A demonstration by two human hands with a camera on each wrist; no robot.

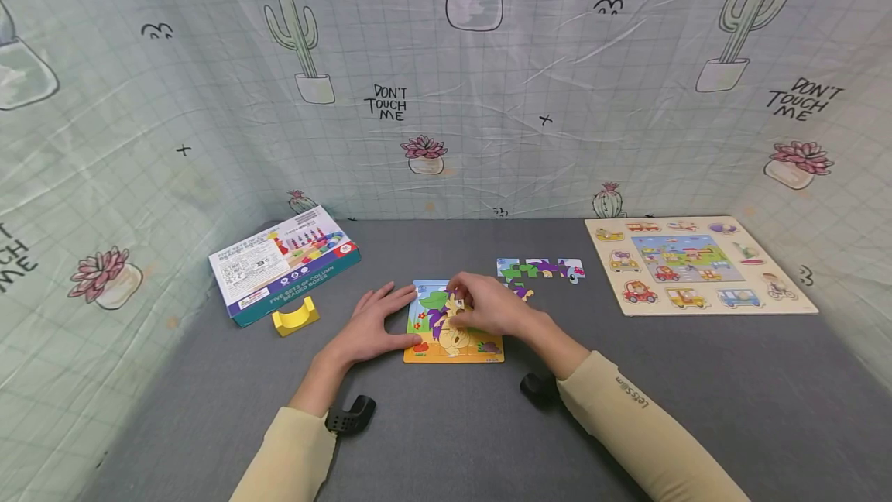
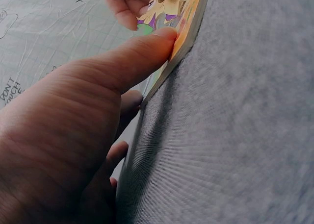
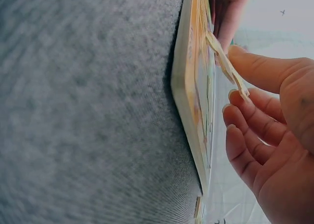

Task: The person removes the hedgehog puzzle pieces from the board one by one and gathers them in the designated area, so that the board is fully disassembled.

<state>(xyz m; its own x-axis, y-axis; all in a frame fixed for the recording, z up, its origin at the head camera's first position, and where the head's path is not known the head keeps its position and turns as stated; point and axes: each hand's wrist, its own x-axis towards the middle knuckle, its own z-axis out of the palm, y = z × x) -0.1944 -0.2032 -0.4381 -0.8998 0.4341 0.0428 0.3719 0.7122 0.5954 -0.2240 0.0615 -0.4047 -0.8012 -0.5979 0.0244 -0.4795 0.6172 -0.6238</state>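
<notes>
A cartoon jigsaw puzzle board [image 1: 427, 356] with an orange lower border lies flat on the grey table. At its left side my left hand [image 1: 376, 325] is spread, the thumb [image 2: 147, 52] resting on the orange border and the other fingers stretched along the edge. Over the board's middle, my right hand [image 1: 491, 307] pinches a thin puzzle piece [image 3: 226, 66] between thumb and fingers. That piece stands tilted, its lower end right at the board's surface. Loose puzzle pieces [image 1: 521, 269] lie beyond the right hand, partly behind it.
At the left lies a teal-edged toy box [image 1: 279, 266] with a yellow curved block [image 1: 296, 318] in front of it. A wooden vehicle puzzle board [image 1: 606, 254] lies at the right. A patterned cloth [image 1: 488, 99] hangs behind the table.
</notes>
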